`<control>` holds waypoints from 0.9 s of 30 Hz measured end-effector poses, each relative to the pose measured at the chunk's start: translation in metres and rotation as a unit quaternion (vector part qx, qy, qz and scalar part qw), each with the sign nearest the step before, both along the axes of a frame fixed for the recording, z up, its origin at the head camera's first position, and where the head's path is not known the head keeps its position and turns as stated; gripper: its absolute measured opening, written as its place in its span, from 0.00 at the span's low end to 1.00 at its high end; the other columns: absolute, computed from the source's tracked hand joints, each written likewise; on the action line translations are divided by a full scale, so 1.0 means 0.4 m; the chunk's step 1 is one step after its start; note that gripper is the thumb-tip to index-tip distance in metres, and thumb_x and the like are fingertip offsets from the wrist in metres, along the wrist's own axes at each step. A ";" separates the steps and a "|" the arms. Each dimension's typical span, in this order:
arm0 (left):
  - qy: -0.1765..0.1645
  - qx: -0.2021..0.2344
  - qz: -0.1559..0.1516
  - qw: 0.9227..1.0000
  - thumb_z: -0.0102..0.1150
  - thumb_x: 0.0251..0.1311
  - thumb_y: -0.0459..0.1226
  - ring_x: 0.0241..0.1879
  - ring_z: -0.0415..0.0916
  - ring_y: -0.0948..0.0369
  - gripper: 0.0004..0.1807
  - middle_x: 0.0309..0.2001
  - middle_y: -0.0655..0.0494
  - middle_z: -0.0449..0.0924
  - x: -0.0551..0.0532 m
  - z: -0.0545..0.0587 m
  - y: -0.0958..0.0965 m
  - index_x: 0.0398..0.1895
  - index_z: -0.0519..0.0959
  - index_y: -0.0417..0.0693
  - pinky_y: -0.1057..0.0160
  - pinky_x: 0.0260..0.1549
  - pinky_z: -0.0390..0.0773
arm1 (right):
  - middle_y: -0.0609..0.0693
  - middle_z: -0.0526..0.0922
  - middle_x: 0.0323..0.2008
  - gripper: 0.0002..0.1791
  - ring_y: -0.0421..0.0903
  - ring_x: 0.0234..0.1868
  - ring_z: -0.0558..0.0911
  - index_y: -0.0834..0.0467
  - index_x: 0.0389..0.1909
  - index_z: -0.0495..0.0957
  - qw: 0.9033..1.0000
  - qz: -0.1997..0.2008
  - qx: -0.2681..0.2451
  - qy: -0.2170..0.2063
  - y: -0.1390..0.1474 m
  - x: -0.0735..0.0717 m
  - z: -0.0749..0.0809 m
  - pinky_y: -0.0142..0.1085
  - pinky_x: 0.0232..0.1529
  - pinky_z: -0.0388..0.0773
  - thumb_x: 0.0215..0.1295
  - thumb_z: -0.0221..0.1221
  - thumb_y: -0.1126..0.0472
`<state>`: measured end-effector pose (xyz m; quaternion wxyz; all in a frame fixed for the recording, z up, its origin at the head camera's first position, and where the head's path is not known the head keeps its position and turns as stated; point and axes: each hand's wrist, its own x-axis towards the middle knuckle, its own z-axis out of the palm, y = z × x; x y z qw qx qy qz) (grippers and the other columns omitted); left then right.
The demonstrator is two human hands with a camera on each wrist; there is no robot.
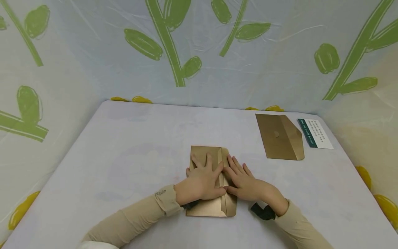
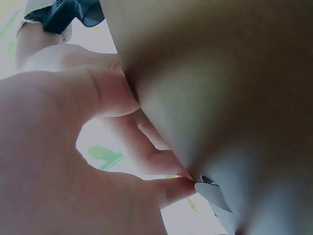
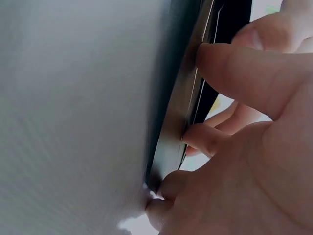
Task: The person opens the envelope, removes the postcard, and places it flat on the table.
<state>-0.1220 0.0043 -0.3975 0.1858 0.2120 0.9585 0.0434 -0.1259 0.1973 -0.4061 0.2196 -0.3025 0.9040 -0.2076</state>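
A bronze-coloured envelope [image 1: 205, 208] lies on the table in front of the person, its flap side on the right. The left hand [image 1: 202, 180] rests across the envelope's body with fingers spread. Its thumb and index finger reach the strip beside the flap. On the flap [image 1: 230, 207] presses the right hand [image 1: 247, 185], with fairly straight fingers. The two thumbs nearly meet at the fold line. In the left wrist view the envelope's surface [image 2: 220, 78] fills the right side. The right wrist view shows fingertips along the envelope's edge [image 3: 178, 110].
At the back right lies a second bronze envelope [image 1: 273, 133] with its pointed flap spread out. Beside it is a white and green printed card [image 1: 317, 135]. A white cloth covers the table [image 1: 140, 138]. Fabric walls with green leaf prints stand around it.
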 end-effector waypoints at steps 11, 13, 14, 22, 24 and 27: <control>-0.031 0.006 -0.018 0.999 0.44 0.65 0.67 0.67 0.42 0.21 0.43 0.78 0.38 0.40 -0.015 0.012 -0.008 0.80 0.49 0.66 0.38 0.37 0.81 | 0.68 0.31 0.77 0.33 0.65 0.76 0.34 0.64 0.73 0.55 1.000 0.003 -0.008 0.002 0.005 -0.001 0.000 0.69 0.67 0.35 0.76 0.51 0.52; -0.039 0.015 -0.017 0.999 0.44 0.66 0.66 0.67 0.42 0.21 0.42 0.78 0.37 0.40 -0.016 0.015 -0.011 0.80 0.49 0.66 0.37 0.37 0.80 | 0.68 0.32 0.77 0.31 0.65 0.76 0.34 0.65 0.71 0.57 1.000 0.002 -0.008 0.002 0.004 -0.001 0.001 0.69 0.67 0.35 0.76 0.52 0.52; -0.041 0.019 -0.019 0.999 0.43 0.67 0.65 0.67 0.42 0.21 0.41 0.78 0.37 0.39 -0.017 0.016 -0.012 0.80 0.49 0.66 0.37 0.37 0.80 | 0.68 0.32 0.77 0.31 0.65 0.76 0.34 0.65 0.70 0.57 1.000 0.001 -0.008 0.001 0.004 -0.001 0.002 0.68 0.67 0.35 0.76 0.52 0.52; -0.049 0.051 -0.023 0.997 0.38 0.69 0.59 0.66 0.40 0.19 0.36 0.77 0.35 0.39 -0.017 0.017 -0.020 0.80 0.50 0.68 0.34 0.38 0.79 | 0.68 0.31 0.77 0.34 0.65 0.76 0.33 0.65 0.72 0.54 1.000 -0.002 -0.003 -0.010 0.001 -0.002 0.004 0.67 0.68 0.34 0.76 0.51 0.51; -0.052 0.057 -0.023 0.997 0.37 0.70 0.58 0.66 0.39 0.19 0.36 0.77 0.35 0.39 -0.016 0.019 -0.021 0.80 0.50 0.67 0.33 0.38 0.78 | 0.68 0.31 0.77 0.34 0.65 0.76 0.32 0.65 0.72 0.55 1.000 -0.001 -0.004 -0.010 0.001 -0.003 0.002 0.68 0.68 0.33 0.76 0.51 0.50; -0.055 0.065 -0.024 0.996 0.36 0.71 0.58 0.66 0.38 0.19 0.35 0.77 0.34 0.39 -0.016 0.020 -0.023 0.79 0.50 0.67 0.33 0.39 0.78 | 0.67 0.30 0.77 0.33 0.64 0.76 0.32 0.63 0.72 0.55 1.000 -0.003 -0.006 -0.013 0.000 -0.004 -0.001 0.67 0.68 0.33 0.76 0.52 0.49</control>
